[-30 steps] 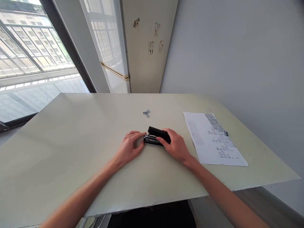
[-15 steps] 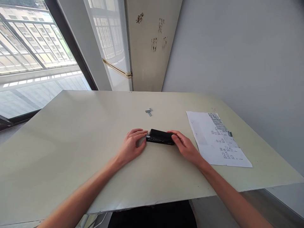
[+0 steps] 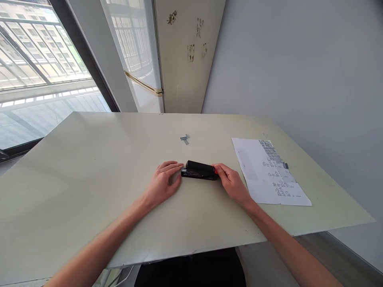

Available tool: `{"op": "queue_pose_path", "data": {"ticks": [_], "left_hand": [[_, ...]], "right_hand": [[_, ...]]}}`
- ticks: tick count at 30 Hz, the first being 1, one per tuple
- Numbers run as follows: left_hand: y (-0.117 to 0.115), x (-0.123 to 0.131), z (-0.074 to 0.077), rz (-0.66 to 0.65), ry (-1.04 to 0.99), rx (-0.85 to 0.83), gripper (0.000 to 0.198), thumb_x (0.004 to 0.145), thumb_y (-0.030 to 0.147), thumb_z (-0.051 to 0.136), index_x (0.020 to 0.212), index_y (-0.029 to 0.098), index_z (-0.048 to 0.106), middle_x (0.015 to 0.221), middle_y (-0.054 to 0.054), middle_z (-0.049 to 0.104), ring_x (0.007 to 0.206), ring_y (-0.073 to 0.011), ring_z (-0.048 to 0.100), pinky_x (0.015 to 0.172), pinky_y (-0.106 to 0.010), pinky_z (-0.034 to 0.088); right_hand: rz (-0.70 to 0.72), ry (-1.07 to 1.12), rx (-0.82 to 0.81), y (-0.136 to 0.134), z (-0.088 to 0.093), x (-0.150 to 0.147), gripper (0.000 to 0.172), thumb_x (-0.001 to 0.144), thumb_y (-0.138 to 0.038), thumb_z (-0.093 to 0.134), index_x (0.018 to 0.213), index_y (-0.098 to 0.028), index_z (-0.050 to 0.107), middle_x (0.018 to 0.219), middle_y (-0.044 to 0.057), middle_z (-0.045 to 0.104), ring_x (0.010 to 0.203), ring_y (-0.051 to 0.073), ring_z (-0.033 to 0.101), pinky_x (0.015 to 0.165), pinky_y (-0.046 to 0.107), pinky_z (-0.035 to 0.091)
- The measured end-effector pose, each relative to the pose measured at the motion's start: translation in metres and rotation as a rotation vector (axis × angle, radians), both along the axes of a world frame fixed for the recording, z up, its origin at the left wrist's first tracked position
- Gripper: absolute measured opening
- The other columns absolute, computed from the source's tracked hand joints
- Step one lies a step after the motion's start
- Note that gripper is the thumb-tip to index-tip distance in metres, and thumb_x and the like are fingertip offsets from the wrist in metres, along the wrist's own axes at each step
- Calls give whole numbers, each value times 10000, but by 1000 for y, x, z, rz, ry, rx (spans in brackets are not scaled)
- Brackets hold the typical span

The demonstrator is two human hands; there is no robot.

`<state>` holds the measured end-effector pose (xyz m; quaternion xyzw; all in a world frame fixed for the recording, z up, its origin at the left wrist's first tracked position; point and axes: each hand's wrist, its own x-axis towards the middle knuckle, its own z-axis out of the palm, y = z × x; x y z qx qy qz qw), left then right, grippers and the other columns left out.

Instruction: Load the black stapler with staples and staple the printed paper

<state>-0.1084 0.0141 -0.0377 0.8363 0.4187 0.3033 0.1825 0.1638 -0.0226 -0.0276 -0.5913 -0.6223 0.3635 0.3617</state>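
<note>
A black stapler (image 3: 199, 170) lies lengthwise on the white table (image 3: 119, 151), its top part raised a little at the left end. My left hand (image 3: 164, 179) rests on the tabletop and grips the left end lightly between thumb and fingertips. At the other end, my right hand (image 3: 233, 181) pinches the stapler between thumb and fingers. A small red part shows beside these fingertips. Beyond the stapler lie several grey strips of staples (image 3: 185, 139), partly crossing each other.
A printed white sheet (image 3: 254, 171) lies to the right, with a small dark grey piece (image 3: 285, 165) at its edge. Behind the table stand a fridge with a gold handle (image 3: 143, 84) and a window (image 3: 36, 59). A grey wall (image 3: 284, 59) rises on the right.
My right fingers have shifted at the stapler's right end, and a red part now shows there. The whole view has moved slightly. My left hand stays at the left end.
</note>
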Motion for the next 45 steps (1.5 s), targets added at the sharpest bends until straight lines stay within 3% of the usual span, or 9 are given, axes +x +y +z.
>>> {"op": "queue_pose_path", "data": {"ticks": [6,17,22,29,45], "left_hand": [[-4,3,-2,-27,25,39,441,1008,224,505,1408,228,689,1433,-83,695,1400,-300,596,1185,-519,474],[-14,19,-5,-5,134,106,526,988,171,486,1504,209,580,1556,-112,588,1456,-291,550,1269,-541,365],[-18,24,-10,13,192,141,531,1008,145,422,1530,137,519,1606,-164,519,1513,-295,482,1300,-559,313],[-18,26,-13,28,247,175,504,1021,133,379,1504,83,513,1624,-193,488,1531,-286,456,1312,-526,323],[-20,27,-9,-2,291,162,496,1006,113,373,1478,97,525,1691,-187,382,1543,-279,438,1313,-508,304]], "right_hand": [[-26,-22,28,-1,1,-4,556,1065,-653,353,1083,-250,736,839,38,665,799,238,588,721,332,474],[-29,-3,8,-1,-5,-3,549,1072,-643,357,1112,-242,730,860,37,644,770,221,535,708,327,423],[-38,-3,4,-1,-6,-4,550,1070,-646,362,1103,-238,729,828,27,609,702,198,474,662,323,384],[-58,-7,14,-3,-7,-5,541,1073,-635,370,1101,-236,734,760,6,557,664,177,411,633,310,334],[-32,-39,59,-5,-8,-3,560,1072,-646,364,1099,-233,741,745,-4,560,629,162,425,617,303,360]]}}
